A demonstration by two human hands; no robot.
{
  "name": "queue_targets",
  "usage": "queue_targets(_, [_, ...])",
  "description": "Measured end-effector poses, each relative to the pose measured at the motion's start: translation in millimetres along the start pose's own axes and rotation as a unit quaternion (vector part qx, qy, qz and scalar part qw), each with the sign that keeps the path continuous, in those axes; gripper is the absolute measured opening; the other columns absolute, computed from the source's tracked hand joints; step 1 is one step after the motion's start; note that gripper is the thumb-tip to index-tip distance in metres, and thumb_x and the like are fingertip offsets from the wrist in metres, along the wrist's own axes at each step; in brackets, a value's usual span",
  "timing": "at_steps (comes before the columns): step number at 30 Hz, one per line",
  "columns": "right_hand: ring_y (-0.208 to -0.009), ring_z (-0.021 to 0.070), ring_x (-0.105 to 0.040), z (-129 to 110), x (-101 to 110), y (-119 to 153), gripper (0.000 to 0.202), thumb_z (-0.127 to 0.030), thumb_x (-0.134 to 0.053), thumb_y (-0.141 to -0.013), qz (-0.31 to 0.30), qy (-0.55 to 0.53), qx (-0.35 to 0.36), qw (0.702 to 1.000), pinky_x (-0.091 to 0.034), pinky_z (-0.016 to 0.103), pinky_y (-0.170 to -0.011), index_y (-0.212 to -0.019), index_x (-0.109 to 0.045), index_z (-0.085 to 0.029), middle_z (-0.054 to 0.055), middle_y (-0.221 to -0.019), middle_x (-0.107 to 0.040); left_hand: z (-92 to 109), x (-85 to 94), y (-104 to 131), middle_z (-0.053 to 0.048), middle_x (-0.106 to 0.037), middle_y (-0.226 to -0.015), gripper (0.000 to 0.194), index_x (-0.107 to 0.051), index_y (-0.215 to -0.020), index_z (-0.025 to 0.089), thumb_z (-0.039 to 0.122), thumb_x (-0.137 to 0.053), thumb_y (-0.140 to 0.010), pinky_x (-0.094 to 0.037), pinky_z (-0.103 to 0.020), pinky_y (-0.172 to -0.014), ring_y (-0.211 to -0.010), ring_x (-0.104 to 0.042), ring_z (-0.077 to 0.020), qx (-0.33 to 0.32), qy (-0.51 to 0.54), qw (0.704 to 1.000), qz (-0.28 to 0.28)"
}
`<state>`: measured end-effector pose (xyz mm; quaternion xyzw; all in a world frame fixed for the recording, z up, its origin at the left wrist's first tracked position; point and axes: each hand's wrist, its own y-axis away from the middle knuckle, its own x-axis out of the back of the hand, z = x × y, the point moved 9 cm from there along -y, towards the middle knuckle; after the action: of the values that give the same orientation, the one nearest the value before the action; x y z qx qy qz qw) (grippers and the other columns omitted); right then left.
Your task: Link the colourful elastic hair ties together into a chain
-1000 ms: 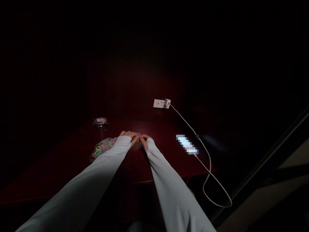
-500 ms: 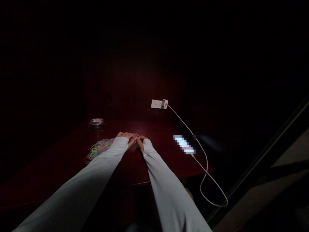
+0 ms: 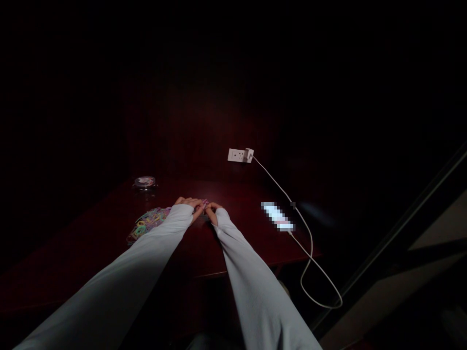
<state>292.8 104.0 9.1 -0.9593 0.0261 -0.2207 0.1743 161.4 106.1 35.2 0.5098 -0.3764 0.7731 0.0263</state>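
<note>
My left hand (image 3: 190, 203) and my right hand (image 3: 212, 209) meet over the dark red table, fingertips pinched close together. Between them shows a small bunch of pink-purple elastic bands (image 3: 205, 202), gripped from both sides; the fingers cover most of it. Beside my left forearm lies a loose pile of thin elastic bands (image 3: 150, 219) in purple, green, yellow and orange, partly hidden by the sleeve. Farther back on the left stands a clear round container (image 3: 145, 182) with a printed lid.
A lit phone (image 3: 278, 217), blurred out, lies on the table (image 3: 244, 243) to the right. Its white cable (image 3: 310, 238) loops past the table edge and up to a charger (image 3: 248, 154) in the wall socket (image 3: 235, 155). The surroundings are very dark.
Both hands stay together on the pink-purple bands, with only slight finger movement. The whole view has shifted very slightly.
</note>
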Motion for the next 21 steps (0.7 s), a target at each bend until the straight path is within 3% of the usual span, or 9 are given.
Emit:
queue_targets(8, [-0.068,0.0136,-0.056,3,1,-1,0.018,-0.032,-0.062,-0.089,0.014,0.007,0.003,1.000,-0.044,0.022,-0.067,-0.075,-0.069,-0.022,-0.003,-0.071,-0.065,12,11.7,5,-0.003,-0.077,-0.090,0.030,-0.068,-0.085,0.024,0.036,-0.047,-0.104,-0.036,-0.037,-0.087,-0.091,-0.066,-0.0214,0.002,0.007,1.000,0.009])
queue_targets(21, [-0.064,0.0136,-0.053,1,0,-2,0.028,-0.039,-0.060,-0.088,0.021,0.007,0.009,1.000,-0.043,0.022,-0.063,-0.065,-0.059,-0.022,-0.004,-0.063,-0.060,18,16.0,8,-0.001,-0.077,-0.086,0.027,-0.067,-0.085,0.024,0.031,-0.047,-0.102,-0.036,-0.035,-0.085,-0.087,-0.067,-0.0191,-0.007,-0.001,1.000,0.014])
